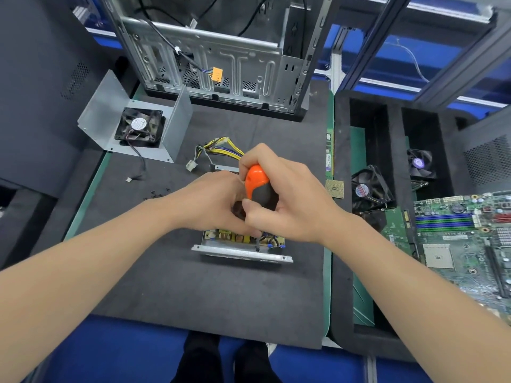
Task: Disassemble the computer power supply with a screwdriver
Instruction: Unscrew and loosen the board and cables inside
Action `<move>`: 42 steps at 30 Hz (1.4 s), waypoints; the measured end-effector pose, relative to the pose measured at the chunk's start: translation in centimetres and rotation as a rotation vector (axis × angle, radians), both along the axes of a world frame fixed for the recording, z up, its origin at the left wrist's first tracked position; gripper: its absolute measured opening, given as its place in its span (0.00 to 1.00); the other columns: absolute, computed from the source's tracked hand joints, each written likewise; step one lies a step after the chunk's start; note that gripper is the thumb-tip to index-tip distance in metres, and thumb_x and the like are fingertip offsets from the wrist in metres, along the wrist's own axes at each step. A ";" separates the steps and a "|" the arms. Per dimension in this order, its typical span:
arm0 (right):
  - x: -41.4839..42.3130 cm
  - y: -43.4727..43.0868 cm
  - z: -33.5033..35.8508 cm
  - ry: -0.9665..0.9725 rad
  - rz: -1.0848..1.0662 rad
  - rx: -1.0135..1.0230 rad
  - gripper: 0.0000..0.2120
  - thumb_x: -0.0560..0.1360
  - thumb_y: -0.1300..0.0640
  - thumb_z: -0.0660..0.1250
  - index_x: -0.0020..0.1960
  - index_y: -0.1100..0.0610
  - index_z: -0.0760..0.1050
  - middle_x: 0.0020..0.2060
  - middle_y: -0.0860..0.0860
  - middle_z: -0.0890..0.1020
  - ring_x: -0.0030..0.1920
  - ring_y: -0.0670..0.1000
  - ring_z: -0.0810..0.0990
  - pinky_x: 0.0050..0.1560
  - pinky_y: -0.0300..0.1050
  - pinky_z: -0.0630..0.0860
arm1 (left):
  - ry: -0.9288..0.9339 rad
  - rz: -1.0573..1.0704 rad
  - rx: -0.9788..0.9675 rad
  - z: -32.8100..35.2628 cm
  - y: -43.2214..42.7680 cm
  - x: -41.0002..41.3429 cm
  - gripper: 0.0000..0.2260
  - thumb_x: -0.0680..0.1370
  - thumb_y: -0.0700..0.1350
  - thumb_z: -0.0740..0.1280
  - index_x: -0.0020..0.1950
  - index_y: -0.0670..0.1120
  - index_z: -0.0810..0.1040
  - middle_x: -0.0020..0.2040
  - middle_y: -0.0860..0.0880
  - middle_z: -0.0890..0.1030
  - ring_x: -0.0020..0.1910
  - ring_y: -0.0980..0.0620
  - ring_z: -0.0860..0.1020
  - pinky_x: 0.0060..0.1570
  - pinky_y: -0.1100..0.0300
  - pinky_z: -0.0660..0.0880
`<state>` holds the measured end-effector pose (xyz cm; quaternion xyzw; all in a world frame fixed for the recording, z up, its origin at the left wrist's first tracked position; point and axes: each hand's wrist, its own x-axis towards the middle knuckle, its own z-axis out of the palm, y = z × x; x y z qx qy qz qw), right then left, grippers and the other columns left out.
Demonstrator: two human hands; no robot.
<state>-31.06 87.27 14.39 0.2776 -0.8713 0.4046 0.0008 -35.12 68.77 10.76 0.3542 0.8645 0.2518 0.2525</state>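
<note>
Directly beneath the right hand (290,200), the power supply (243,251) lies open in the middle of the dark mat (193,286) on the desk, its long side running left to right. That hand is wrapped tight round the orange and grey screwdriver (258,186), which stands nearly upright with its tip at the near metal rim, probably on a screw. The left hand (210,200) rests on the board just beside the shaft; whether its fingers grip anything I cannot tell. Yellow cables (221,150) trail away behind. A fan cover (138,125), loose screws (159,192) and a computer case (221,64) sit farther off.
</note>
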 end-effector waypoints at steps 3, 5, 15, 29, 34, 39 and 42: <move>0.1 0.4 0.7 -0.012 0.108 -0.013 0.16 0.65 0.63 0.71 0.52 0.59 0.73 0.40 0.47 0.76 0.40 0.51 0.72 0.39 0.46 0.73 | 0.006 0.042 0.064 0.2 -0.1 0.5 0.21 0.62 0.67 0.62 0.36 0.48 0.71 0.34 0.47 0.76 0.38 0.46 0.74 0.39 0.54 0.72; -0.3 1.1 1.8 -0.110 0.214 -0.007 0.15 0.65 0.67 0.72 0.51 0.58 0.75 0.41 0.47 0.77 0.41 0.51 0.74 0.39 0.45 0.74 | 0.006 0.056 0.118 0.3 0.0 0.8 0.15 0.64 0.66 0.67 0.34 0.56 0.69 0.35 0.53 0.76 0.39 0.54 0.74 0.37 0.60 0.69; 1.7 1.6 6.4 -0.223 0.180 0.355 0.06 0.71 0.57 0.69 0.47 0.48 0.81 0.37 0.49 0.81 0.39 0.51 0.78 0.41 0.51 0.77 | -0.120 0.051 0.288 0.7 0.2 2.3 0.12 0.70 0.58 0.77 0.32 0.64 0.76 0.28 0.61 0.73 0.30 0.58 0.67 0.30 0.71 0.63; 4.2 -3.6 5.6 -0.193 -0.469 0.775 0.18 0.79 0.52 0.65 0.37 0.55 0.60 0.32 0.52 0.66 0.36 0.60 0.71 0.33 0.46 0.62 | -0.150 0.085 0.342 -0.3 0.8 5.9 0.08 0.80 0.55 0.66 0.49 0.53 0.82 0.45 0.51 0.81 0.40 0.50 0.75 0.45 0.52 0.75; 3.4 -1.5 7.2 -0.251 -0.252 0.751 0.13 0.77 0.52 0.68 0.41 0.53 0.66 0.33 0.52 0.73 0.32 0.59 0.73 0.29 0.45 0.64 | -0.062 0.064 0.336 -0.5 0.6 5.7 0.05 0.86 0.48 0.63 0.55 0.50 0.77 0.44 0.53 0.80 0.42 0.56 0.75 0.45 0.58 0.71; 2.3 -1.0 8.7 -0.174 0.177 0.784 0.06 0.75 0.60 0.70 0.51 0.56 0.76 0.44 0.50 0.77 0.43 0.52 0.73 0.42 0.51 0.73 | 0.009 0.025 0.300 -0.3 0.5 6.0 0.13 0.87 0.49 0.62 0.43 0.58 0.68 0.37 0.63 0.77 0.38 0.65 0.74 0.40 0.66 0.68; 2.3 -1.2 9.3 -0.128 0.388 0.822 0.09 0.72 0.62 0.73 0.51 0.58 0.77 0.47 0.52 0.75 0.43 0.50 0.71 0.39 0.41 0.65 | 0.028 -0.045 0.273 -0.4 0.3 6.0 0.11 0.87 0.50 0.61 0.45 0.52 0.76 0.45 0.55 0.79 0.46 0.53 0.76 0.51 0.54 0.75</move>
